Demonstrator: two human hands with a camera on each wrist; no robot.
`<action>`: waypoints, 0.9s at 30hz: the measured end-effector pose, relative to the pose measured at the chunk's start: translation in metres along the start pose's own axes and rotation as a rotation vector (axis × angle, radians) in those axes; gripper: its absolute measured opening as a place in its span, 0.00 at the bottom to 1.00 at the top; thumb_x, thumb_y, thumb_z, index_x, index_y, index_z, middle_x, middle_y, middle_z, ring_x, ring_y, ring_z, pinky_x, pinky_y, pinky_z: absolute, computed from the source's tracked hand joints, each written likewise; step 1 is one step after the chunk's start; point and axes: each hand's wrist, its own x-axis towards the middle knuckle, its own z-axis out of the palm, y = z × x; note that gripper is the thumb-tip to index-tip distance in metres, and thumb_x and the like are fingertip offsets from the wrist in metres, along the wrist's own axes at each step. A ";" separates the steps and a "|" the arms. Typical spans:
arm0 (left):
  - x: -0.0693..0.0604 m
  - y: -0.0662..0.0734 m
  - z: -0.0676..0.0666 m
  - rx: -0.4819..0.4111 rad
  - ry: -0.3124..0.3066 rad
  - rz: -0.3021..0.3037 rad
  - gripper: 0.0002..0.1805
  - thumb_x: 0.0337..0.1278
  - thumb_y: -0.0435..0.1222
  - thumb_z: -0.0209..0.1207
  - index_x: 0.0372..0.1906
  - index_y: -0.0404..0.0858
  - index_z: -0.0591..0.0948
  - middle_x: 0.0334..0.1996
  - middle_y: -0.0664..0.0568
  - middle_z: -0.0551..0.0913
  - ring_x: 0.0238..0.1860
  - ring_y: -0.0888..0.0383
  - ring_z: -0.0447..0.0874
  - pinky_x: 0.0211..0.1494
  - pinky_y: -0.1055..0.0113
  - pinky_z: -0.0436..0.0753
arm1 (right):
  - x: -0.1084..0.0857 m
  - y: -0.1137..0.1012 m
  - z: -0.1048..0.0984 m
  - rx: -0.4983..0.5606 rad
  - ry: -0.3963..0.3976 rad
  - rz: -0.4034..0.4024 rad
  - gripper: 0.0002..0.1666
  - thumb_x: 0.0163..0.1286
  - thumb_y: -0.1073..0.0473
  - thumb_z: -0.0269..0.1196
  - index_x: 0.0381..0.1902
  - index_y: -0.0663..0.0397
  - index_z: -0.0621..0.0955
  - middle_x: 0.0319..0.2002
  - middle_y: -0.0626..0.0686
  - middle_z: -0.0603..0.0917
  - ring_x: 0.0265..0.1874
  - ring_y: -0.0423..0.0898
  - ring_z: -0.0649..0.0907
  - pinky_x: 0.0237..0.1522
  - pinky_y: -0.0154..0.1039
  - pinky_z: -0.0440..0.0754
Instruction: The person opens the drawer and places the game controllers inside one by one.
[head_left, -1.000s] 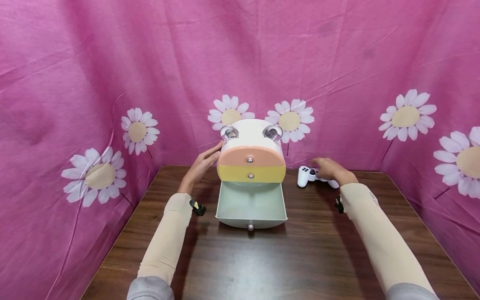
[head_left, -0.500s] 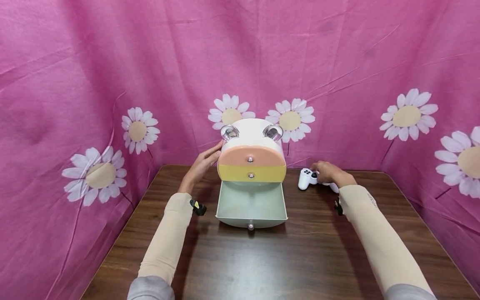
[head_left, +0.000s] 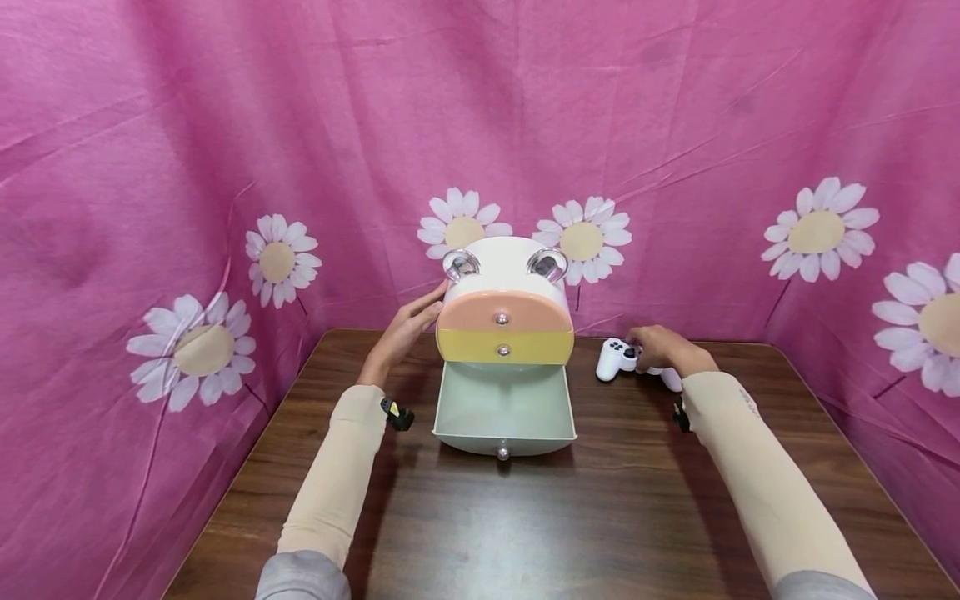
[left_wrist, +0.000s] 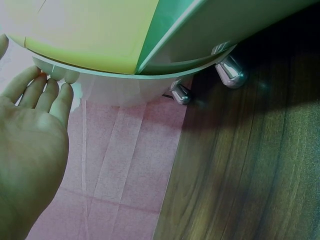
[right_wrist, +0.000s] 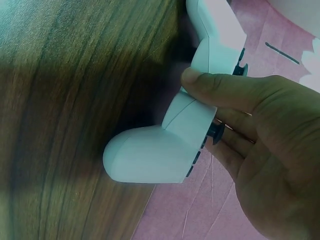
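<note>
A white game controller (head_left: 617, 360) with dark buttons and sticks is at the back right of the table. My right hand (head_left: 663, 348) grips its middle; in the right wrist view the thumb lies across the controller (right_wrist: 150, 155) and the other fingers reach round its far side. A small rounded drawer cabinet (head_left: 504, 312) with a white top stands mid-table. Its peach and yellow drawers are closed, while the pale green bottom drawer (head_left: 502, 408) is pulled out and holds nothing visible. My left hand (head_left: 403, 333) touches the cabinet's left side with straight fingers (left_wrist: 60, 102).
The dark wooden table (head_left: 480, 533) carries the cabinet and controller. A pink curtain (head_left: 360, 150) printed with daisies hangs behind and on both sides. Two clear round mirror-like eyes (head_left: 547, 265) stick up from the cabinet top. Short silver feet (left_wrist: 231, 72) hold the cabinet off the table.
My right hand has come down onto the controller and taken hold of it. The controller has shifted slightly towards me. My left hand and the cabinet have stayed in place.
</note>
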 end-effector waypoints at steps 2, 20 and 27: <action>-0.001 0.000 0.000 -0.003 -0.004 -0.001 0.30 0.85 0.42 0.52 0.83 0.45 0.65 0.85 0.56 0.60 0.86 0.54 0.53 0.88 0.50 0.58 | 0.000 0.002 0.001 -0.005 0.004 -0.004 0.34 0.46 0.66 0.76 0.54 0.68 0.84 0.42 0.63 0.88 0.44 0.60 0.83 0.51 0.58 0.84; 0.001 -0.002 -0.001 -0.037 0.012 -0.022 0.31 0.84 0.43 0.53 0.84 0.46 0.65 0.85 0.56 0.60 0.85 0.55 0.56 0.88 0.53 0.60 | -0.001 0.000 0.001 -0.045 -0.002 -0.011 0.32 0.49 0.63 0.77 0.55 0.66 0.86 0.46 0.64 0.90 0.45 0.58 0.85 0.52 0.61 0.85; 0.002 -0.001 -0.001 -0.057 0.005 -0.030 0.31 0.84 0.43 0.53 0.84 0.44 0.64 0.86 0.56 0.59 0.85 0.57 0.56 0.88 0.56 0.61 | -0.005 -0.003 -0.003 -0.034 0.011 -0.024 0.33 0.48 0.61 0.78 0.54 0.65 0.87 0.44 0.62 0.90 0.42 0.56 0.85 0.50 0.59 0.85</action>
